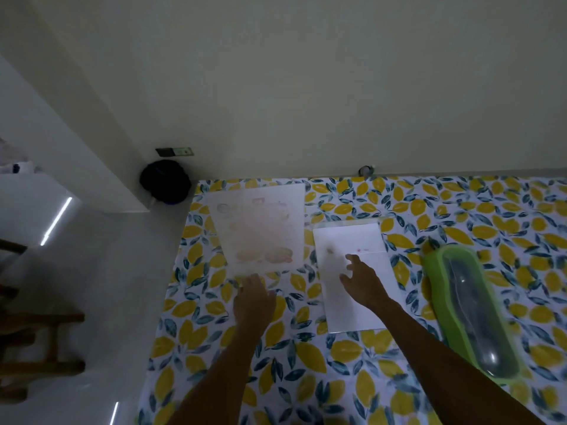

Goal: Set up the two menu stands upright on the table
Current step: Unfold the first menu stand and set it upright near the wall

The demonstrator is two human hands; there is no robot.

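Our left hand [253, 297] hovers open over the lemon-print tablecloth [306, 357], fingers loosely spread, holding nothing. Our right hand [360, 279] is open too, fingers splayed above the smaller menu stand [352, 308], which lies flat beneath it; we cannot tell whether they touch. Right of that hand lies a green tray [441, 317]. Just beyond our left fingertips, the larger menu stand [260, 225] lies flat.
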